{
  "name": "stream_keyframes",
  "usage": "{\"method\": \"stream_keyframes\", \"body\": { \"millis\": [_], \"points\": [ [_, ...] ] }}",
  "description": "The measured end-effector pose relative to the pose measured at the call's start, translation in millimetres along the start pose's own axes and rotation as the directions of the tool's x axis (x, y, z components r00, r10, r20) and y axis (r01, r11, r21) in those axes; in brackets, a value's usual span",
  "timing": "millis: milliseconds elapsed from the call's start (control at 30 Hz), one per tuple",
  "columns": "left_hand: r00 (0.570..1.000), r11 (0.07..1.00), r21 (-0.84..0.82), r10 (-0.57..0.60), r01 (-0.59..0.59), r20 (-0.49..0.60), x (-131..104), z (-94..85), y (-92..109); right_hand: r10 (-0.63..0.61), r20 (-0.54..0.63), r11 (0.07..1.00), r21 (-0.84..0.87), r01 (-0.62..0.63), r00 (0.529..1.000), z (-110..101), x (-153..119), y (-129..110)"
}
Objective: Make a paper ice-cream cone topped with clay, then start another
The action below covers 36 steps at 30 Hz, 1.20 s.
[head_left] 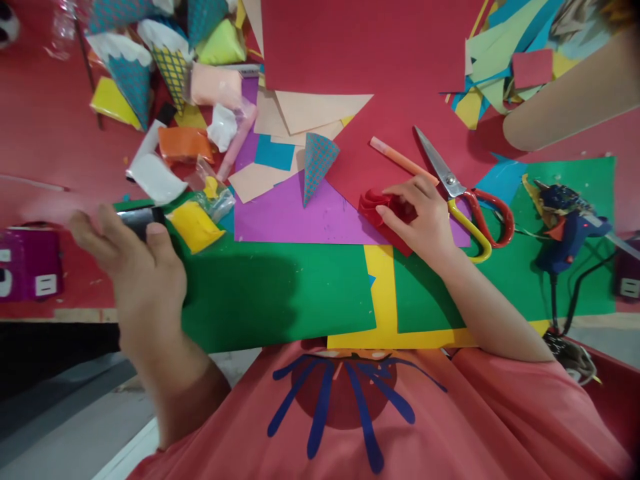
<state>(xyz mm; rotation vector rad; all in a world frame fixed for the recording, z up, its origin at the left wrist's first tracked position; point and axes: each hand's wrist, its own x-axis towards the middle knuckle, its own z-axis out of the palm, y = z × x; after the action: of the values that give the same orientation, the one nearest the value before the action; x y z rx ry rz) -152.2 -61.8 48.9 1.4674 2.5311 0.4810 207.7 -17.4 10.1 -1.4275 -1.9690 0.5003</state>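
Head view: The scissors (451, 183) lie on the table (40, 147) just beside the right hand (425, 220), handles toward the wrist. An orange marker (400, 159) lies between the blades and the fingers. The glue gun (570, 240) occupies the green sheet farther right; a cardboard tube (565, 100) extends above it. A patterned cone (319, 163) rests left of the right hand. A clear bag (223, 205) contains a yellow lump (211, 187); a yellow packet (196, 227) sits just below. The right hand's thumb and fingers pinch a folded red piece (370, 205), positioned over the purple sheet (280, 217). The left hand (150, 280) is spread and unloaded, partly covering a black object (137, 217).
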Motion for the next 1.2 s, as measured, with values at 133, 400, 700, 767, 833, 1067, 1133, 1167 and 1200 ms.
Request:
{"method": "stream_keyframes", "body": {
  "millis": [133, 400, 700, 767, 833, 1067, 1133, 1167, 1200],
  "points": [
    [0.986, 0.984, -0.068, 0.158, -0.162, -0.057, 3, 8.6, 3, 0.023, 0.016, 1.000, -0.005, -0.023, 1.000, 0, 0, 0],
    [0.810, 0.808, -0.180, 0.581, -0.561, 0.083, -3, 33.5, 75, -0.026, 0.025, 0.999, -0.022, 0.026, 0.999, -2, 1, -1],
    [0.733, 0.688, -0.392, 0.679, -0.611, 0.048, 28, 83.5, 122, -0.071, 0.024, 0.997, -0.035, 0.071, 0.997, -2, 2, -3],
    [0.729, 0.704, -0.379, 0.677, -0.601, 0.102, 32, 93.1, 128, -0.078, 0.024, 0.997, -0.026, 0.078, 0.997, -3, 2, -3],
    [0.734, 0.723, -0.356, 0.666, -0.592, 0.133, 34, 97.3, 131, -0.074, 0.019, 0.997, -0.026, 0.074, 0.997, -4, 3, -3],
    [0.576, 0.543, -0.533, 0.808, -0.649, 0.123, 21, 91.3, 126, -0.090, 0.021, 0.994, -0.054, 0.091, 0.996, -10, 6, 1],
    [0.554, 0.514, -0.566, 0.824, -0.645, 0.117, 14, 92.5, 124, -0.116, 0.012, 0.992, -0.053, 0.116, 0.993, -10, 6, 4],
    [0.550, 0.496, -0.586, 0.829, -0.641, 0.100, 11, 94.3, 123, -0.128, 0.006, 0.990, -0.052, 0.128, 0.992, -10, 6, 5],
    [0.549, 0.472, -0.610, 0.833, -0.636, 0.072, 8, 96.7, 122, -0.141, -0.002, 0.989, -0.052, 0.141, 0.990, -11, 6, 6]
  ]
}}
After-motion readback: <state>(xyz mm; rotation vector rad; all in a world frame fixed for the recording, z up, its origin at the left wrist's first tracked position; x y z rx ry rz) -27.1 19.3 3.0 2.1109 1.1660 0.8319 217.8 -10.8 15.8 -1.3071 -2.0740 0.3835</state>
